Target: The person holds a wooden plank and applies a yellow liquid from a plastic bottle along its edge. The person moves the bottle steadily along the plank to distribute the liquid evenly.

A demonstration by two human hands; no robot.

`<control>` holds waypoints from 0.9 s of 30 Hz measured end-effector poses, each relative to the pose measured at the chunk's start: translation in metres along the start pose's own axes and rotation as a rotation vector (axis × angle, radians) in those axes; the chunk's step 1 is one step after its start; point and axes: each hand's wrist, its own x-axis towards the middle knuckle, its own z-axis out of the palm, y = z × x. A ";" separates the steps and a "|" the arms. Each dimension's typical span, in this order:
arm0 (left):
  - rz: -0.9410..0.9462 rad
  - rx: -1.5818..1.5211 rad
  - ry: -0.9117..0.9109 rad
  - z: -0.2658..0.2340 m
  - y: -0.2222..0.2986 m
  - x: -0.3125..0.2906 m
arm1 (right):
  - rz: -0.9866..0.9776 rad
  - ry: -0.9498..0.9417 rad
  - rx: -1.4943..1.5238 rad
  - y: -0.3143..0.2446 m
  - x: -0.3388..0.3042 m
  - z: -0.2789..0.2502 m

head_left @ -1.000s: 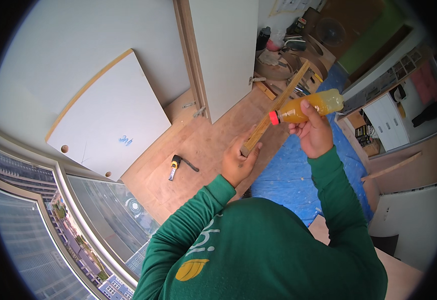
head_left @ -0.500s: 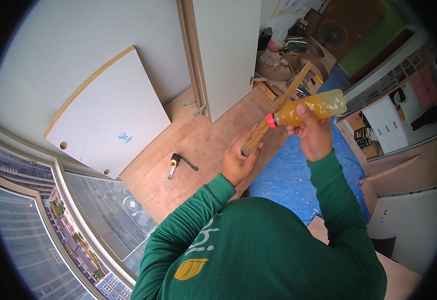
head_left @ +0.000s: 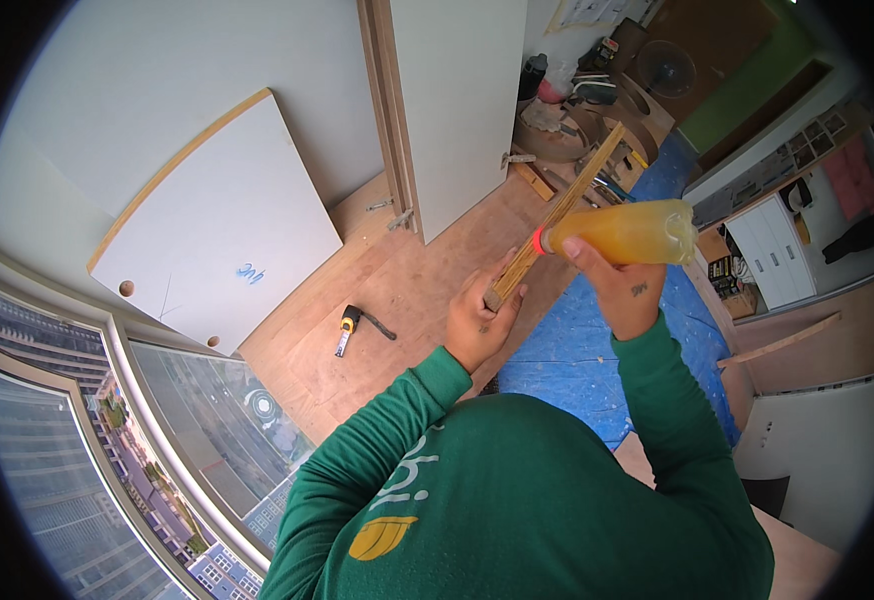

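My left hand (head_left: 482, 318) is closed round the near end of a long wooden strip (head_left: 569, 202), which slants away to the upper right. In my right hand (head_left: 622, 285) is a clear plastic bottle (head_left: 622, 230) of yellow-orange glue-like liquid, tipped on its side. Its red cap end (head_left: 540, 241) points left and is at the strip's edge; whether it touches cannot be made out. My right thumb lies along the bottle near its neck, and the other fingers are mostly hidden beneath it.
A tape measure (head_left: 349, 325) lies on the plywood surface (head_left: 407, 290). White panels lean at the left (head_left: 222, 220) and stand upright ahead (head_left: 457, 110). Blue sheeting (head_left: 567, 360) covers the floor at right. Tools and curved strips (head_left: 557, 135) clutter the far end; a window (head_left: 47, 480) is at left.
My right hand has turned and the bottle's base has dropped lower, its liquid now spread along the bottle. The left hand and wooden strip have hardly moved.
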 end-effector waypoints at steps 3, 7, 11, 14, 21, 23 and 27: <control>0.025 -0.003 0.002 0.000 -0.001 0.002 | 0.000 -0.029 0.061 -0.008 -0.006 0.005; 0.008 0.004 0.002 0.000 -0.001 0.002 | -0.044 -0.082 -0.004 -0.013 0.000 0.007; 0.000 0.011 -0.027 0.000 -0.004 0.000 | 0.015 -0.060 0.062 -0.017 0.003 0.008; -0.014 -0.028 -0.022 -0.002 -0.007 -0.001 | -0.016 -0.113 0.080 -0.023 -0.007 0.013; 0.017 0.017 -0.003 -0.001 -0.004 0.001 | 0.019 -0.093 0.062 -0.021 0.000 0.011; -0.036 -0.008 -0.003 -0.001 -0.003 0.000 | 0.028 -0.095 0.102 -0.021 -0.001 0.013; -0.044 -0.018 -0.024 -0.004 -0.004 -0.003 | -0.105 -0.123 0.008 -0.020 -0.011 0.019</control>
